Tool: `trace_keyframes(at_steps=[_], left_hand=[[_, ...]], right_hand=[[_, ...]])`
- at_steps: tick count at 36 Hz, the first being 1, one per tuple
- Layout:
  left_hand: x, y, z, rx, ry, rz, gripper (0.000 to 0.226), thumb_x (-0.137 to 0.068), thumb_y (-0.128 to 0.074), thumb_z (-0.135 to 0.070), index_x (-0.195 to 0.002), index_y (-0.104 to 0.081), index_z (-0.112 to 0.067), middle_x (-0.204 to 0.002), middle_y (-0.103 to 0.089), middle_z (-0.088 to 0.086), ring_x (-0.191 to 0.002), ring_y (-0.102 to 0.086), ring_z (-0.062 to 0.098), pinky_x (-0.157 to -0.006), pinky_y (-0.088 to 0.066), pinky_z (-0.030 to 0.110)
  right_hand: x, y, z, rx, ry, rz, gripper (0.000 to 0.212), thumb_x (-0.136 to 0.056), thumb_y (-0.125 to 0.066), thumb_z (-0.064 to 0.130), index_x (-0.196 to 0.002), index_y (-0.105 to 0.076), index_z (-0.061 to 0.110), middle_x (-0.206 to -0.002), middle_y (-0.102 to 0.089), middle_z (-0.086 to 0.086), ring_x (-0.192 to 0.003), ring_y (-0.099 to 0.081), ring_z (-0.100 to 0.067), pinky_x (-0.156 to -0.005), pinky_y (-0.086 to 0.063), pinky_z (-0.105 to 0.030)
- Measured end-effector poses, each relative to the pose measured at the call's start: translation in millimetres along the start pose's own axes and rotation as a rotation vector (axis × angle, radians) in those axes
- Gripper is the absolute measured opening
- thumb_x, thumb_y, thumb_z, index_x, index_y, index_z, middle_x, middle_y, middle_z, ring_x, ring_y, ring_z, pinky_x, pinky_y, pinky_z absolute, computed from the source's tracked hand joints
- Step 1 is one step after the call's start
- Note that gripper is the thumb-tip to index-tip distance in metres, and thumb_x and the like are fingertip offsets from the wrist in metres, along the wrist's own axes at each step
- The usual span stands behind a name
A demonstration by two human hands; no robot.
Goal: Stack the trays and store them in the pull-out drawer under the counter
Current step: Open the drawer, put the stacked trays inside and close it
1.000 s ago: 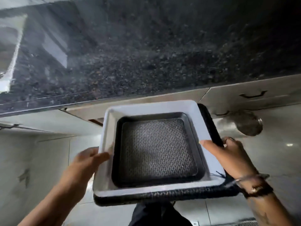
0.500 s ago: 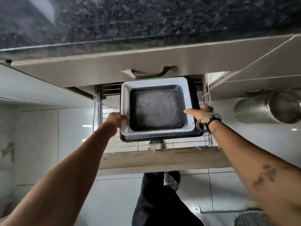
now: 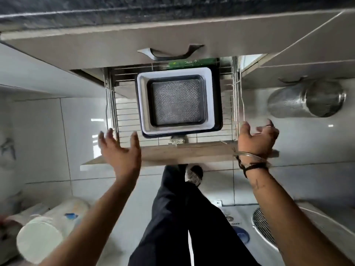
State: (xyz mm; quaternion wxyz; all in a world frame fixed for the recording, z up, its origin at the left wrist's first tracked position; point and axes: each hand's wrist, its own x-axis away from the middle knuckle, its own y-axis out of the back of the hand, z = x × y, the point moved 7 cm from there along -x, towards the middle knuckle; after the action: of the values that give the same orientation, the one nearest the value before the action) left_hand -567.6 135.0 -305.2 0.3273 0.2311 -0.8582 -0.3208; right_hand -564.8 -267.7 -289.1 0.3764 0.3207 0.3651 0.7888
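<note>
Legs (image 3: 184, 217) in dark trousers fill the bottom middle of the view, one shoe (image 3: 193, 174) planted on the pale tiled floor (image 3: 48, 141). Low on the left lies a white cylindrical container (image 3: 44, 235) on its side, too blurred to say more; low on the right is a white appliance with a metal grille (image 3: 263, 227).

Both bare forearms reach up from the lower corners. The left hand (image 3: 120, 150) is spread, fingers apart and empty, hovering over the near left corner of the drawer's wooden front panel (image 3: 184, 153). The right hand (image 3: 255, 139), wearing bangles and a dark wrist cord (image 3: 251, 164), is likewise spread and empty, just over the right end of that panel, beside the drawer's right rail.

Beyond the panel, the pull-out drawer (image 3: 126, 120) stands open, a wire basket with a ribbed base. The stacked trays (image 3: 178, 104) rest inside it, apart from both hands: a small dark tray with a patterned bottom nested in a white tray, which sits on a larger dark tray. Something green (image 3: 192, 62) lies behind the stack at the back of the basket.

To the right, a perforated steel cylinder (image 3: 305, 98) lies on the floor. Farthest off, a drawer front with a curved metal handle (image 3: 170, 52) runs under the dark speckled counter (image 3: 115, 6).
</note>
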Motion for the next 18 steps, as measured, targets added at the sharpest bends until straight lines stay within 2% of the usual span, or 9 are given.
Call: trace_keyframes(at_steps=[2,4,6,7,9,10,13,16,18], left_hand=[[39,40,24,0.07,0.225,-0.121,0.103,-0.074,-0.057,-0.071,-0.152,-0.026,-0.011,-0.163,-0.019,0.008,-0.15,-0.02,0.025,-0.122,-0.018,0.042],[68,49,55,0.228,0.646,-0.104,0.109,-0.072,-0.057,-0.073,-0.155,-0.02,-0.015,-0.164,-0.019,0.006,-0.15,-0.022,0.026,-0.122,-0.019,0.046],[89,31,68,0.467,0.969,0.094,0.105,-0.074,-0.05,-0.077,-0.157,-0.014,-0.024,-0.166,-0.015,0.006,-0.152,-0.018,0.025,-0.123,-0.013,0.046],[93,18,64,0.628,1.037,0.204,0.106,-0.076,-0.045,-0.078,-0.158,-0.007,-0.023,-0.166,-0.01,0.012,-0.153,-0.014,0.027,-0.123,-0.009,0.047],[85,-3,45,0.913,1.056,0.348,0.115,-0.078,-0.036,-0.083,-0.157,0.007,-0.01,-0.164,-0.002,0.025,-0.153,-0.005,0.034,-0.123,-0.004,0.053],[75,-12,32,1.028,1.04,0.378,0.119,-0.076,-0.035,-0.085,-0.156,0.007,-0.008,-0.163,-0.003,0.027,-0.153,-0.005,0.038,-0.121,-0.005,0.057],[44,-28,-2,1.234,1.041,0.346,0.115,-0.069,-0.034,-0.09,-0.158,-0.013,-0.02,-0.162,-0.02,0.019,-0.148,-0.014,0.047,-0.114,-0.01,0.071],[25,-35,-28,1.292,0.981,0.366,0.112,-0.067,-0.034,-0.092,-0.155,-0.025,-0.023,-0.161,-0.028,0.015,-0.147,-0.02,0.046,-0.113,-0.009,0.073],[16,-41,-44,1.346,0.961,0.376,0.112,-0.067,-0.04,-0.09,-0.155,-0.025,-0.022,-0.161,-0.028,0.015,-0.147,-0.023,0.045,-0.113,-0.014,0.072]], right_hand=[[29,36,-17,0.079,-0.085,-0.02,0.077,-0.076,-0.063,0.04,-0.133,-0.041,-0.008,-0.131,-0.047,-0.024,-0.119,-0.047,-0.04,-0.102,-0.04,-0.04],[51,44,-50,0.08,-0.394,0.12,0.089,-0.075,-0.064,0.051,-0.138,-0.036,-0.005,-0.138,-0.042,-0.027,-0.127,-0.043,-0.039,-0.107,-0.036,-0.04],[79,31,-68,-0.195,-0.803,0.382,0.085,-0.078,-0.061,0.059,-0.141,-0.037,0.008,-0.145,-0.039,-0.022,-0.131,-0.042,-0.038,-0.11,-0.036,-0.046],[91,18,-63,-0.438,-0.969,0.508,0.086,-0.079,-0.059,0.06,-0.145,-0.031,0.012,-0.149,-0.034,-0.021,-0.134,-0.039,-0.039,-0.112,-0.034,-0.048],[98,-5,-43,-0.849,-1.137,0.582,0.098,-0.077,-0.059,0.062,-0.149,-0.015,0.012,-0.155,-0.023,-0.022,-0.14,-0.03,-0.041,-0.115,-0.025,-0.052],[94,-14,-34,-0.929,-1.161,0.563,0.099,-0.073,-0.062,0.064,-0.148,-0.018,0.015,-0.154,-0.026,-0.02,-0.138,-0.031,-0.041,-0.113,-0.027,-0.055],[83,-29,-17,-0.999,-1.171,0.536,0.087,-0.062,-0.065,0.066,-0.133,-0.042,0.02,-0.137,-0.047,-0.015,-0.122,-0.049,-0.038,-0.103,-0.038,-0.059],[71,-42,-3,-1.143,-1.146,0.594,0.085,-0.058,-0.069,0.063,-0.125,-0.048,0.014,-0.129,-0.053,-0.019,-0.112,-0.054,-0.04,-0.1,-0.04,-0.063],[56,-52,9,-1.197,-1.134,0.61,0.089,-0.055,-0.07,0.065,-0.123,-0.049,0.011,-0.127,-0.054,-0.018,-0.11,-0.055,-0.04,-0.099,-0.041,-0.063]])
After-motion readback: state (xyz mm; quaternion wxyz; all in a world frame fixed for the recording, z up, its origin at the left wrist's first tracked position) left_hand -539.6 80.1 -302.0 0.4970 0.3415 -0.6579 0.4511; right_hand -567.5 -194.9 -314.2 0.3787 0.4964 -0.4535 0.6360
